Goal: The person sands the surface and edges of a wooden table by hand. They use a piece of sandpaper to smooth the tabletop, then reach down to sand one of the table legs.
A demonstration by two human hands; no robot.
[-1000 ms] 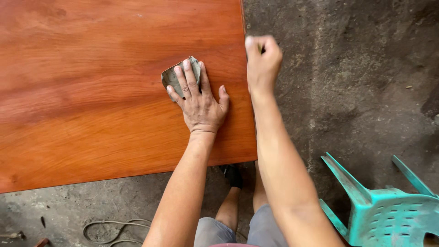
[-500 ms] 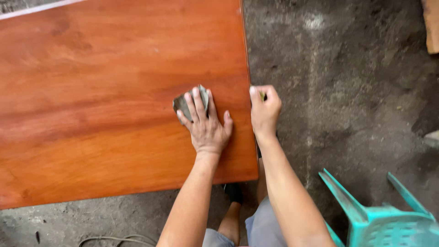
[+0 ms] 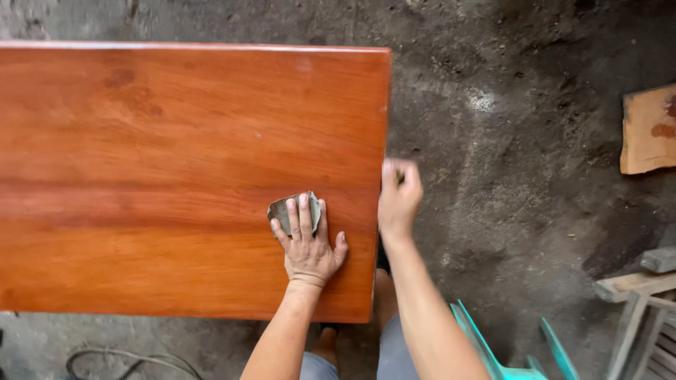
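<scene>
At the far left, low in the view, a dark cable (image 3: 134,360) loops on the dirt floor (image 3: 507,162); above it the glossy reddish-brown wooden panel (image 3: 176,155) lies flat and fills most of the scene, its right edge running straight down toward the person's knees. The panel serves as the desk here — a broad, level face that a palm can bear down on. The left hand (image 3: 306,243) lies flat upon it near the lower right corner, fingers close together and stretched forward, pressing a small grey piece of sandpaper (image 3: 283,211) against the wood; the sheet sits directly under the fingertips, its left corner peeking out beside the index finger, so the pressure falls where the grit meets the surface. Just right, the right hand (image 3: 398,197) curls over the panel's edge — seemingly gripping it to steady the board; whether it pinches anything I cannot tell. Further right stand a teal plastic chair (image 3: 493,348), a wooden stool (image 3: 644,302), and a pale board scrap (image 3: 648,130).
</scene>
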